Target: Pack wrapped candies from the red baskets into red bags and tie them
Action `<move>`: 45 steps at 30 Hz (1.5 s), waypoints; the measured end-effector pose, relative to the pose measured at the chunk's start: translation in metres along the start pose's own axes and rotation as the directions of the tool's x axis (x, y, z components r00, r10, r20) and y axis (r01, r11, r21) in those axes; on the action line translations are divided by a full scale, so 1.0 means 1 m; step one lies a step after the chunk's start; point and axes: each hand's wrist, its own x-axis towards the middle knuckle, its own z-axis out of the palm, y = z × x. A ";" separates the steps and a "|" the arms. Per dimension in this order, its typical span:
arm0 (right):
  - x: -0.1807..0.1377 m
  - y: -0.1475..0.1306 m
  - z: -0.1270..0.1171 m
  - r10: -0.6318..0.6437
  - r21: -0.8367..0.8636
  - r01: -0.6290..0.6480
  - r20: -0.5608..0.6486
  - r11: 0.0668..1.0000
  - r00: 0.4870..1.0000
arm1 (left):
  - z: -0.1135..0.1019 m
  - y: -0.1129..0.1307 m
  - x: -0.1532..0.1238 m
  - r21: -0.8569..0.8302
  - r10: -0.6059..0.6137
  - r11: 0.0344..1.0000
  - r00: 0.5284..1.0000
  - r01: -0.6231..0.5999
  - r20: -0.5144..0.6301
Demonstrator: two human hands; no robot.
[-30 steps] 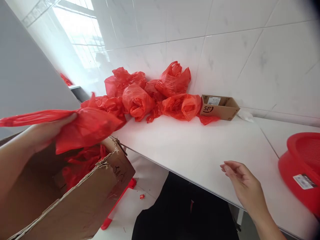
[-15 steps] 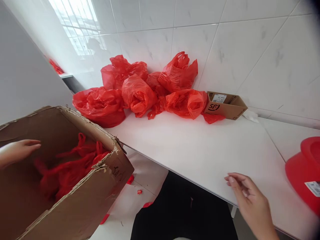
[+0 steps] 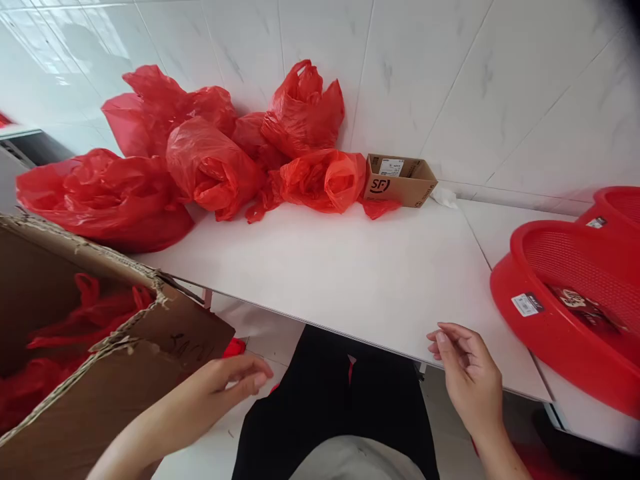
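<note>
My left hand (image 3: 220, 393) hangs in front of the big cardboard box (image 3: 165, 360), to the right of its opening. Its fingers are loosely bent, the thumb is apart from them, and nothing is held. Inside the box lie crumpled red plastic bags (image 3: 95, 310). Over the front edge of the white table (image 3: 325, 260), my right hand (image 3: 467, 373) is held palm inward. Its fingers are relaxed and half curled, with nothing visible in them. Closest to that hand is a red plastic basket (image 3: 505, 293) holding a dark red packet (image 3: 590, 310).
Several filled red plastic bags (image 3: 215, 167) stand along the tiled wall. Beside them sits a small open carton (image 3: 405, 190) marked SF. A second red basket (image 3: 620, 200) is behind the first at the far right. My legs in black trousers (image 3: 330, 400) are below the table edge.
My left hand has come out of the cardboard box and moved right. The view has turned to the right, bringing the red baskets further in. My right hand keeps much the same pose.
</note>
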 end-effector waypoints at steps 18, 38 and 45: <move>-0.002 0.002 -0.017 0.067 0.059 -0.067 0.003 0.996 0.998 | -0.027 0.035 0.043 -0.008 0.154 0.987 0.966 -0.159 -0.207; -0.002 0.001 -0.011 0.127 -0.133 -0.135 -0.071 0.982 0.989 | -0.063 0.145 0.336 0.351 0.432 0.898 0.689 -0.266 -0.582; 0.000 0.008 -0.010 0.140 -0.131 -0.152 -0.100 0.980 0.985 | -0.063 0.162 0.401 0.238 0.379 0.924 0.653 -0.298 -0.655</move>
